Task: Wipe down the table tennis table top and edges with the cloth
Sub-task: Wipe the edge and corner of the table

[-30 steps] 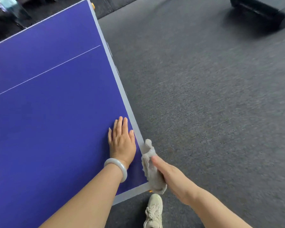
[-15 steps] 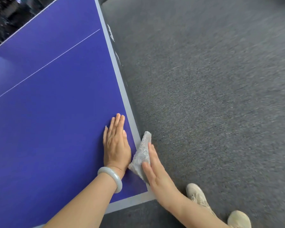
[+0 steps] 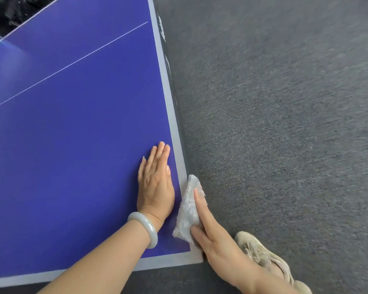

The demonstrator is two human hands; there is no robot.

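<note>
The blue table tennis table [image 3: 72, 134] fills the left of the view, with a grey border along its right side edge and near end. My left hand [image 3: 155, 183] lies flat, fingers straight, on the blue top close to the near right corner; a pale bangle is on its wrist. My right hand [image 3: 208, 228] presses a light grey cloth [image 3: 188, 206] against the table's right side edge near that corner, with straight fingers laid along the cloth and the thumb under its lower end.
Dark grey carpet [image 3: 285, 124] covers the floor to the right of the table. My beige shoe [image 3: 263, 255] stands on it just right of the corner. A thin white centre line [image 3: 72, 62] crosses the table top. Dark clutter shows at top left.
The view has tipped down and closer to the corner. My right hand went from gripping the bunched cloth at the corner to pressing it flat along the side edge. My left hand stayed flat.
</note>
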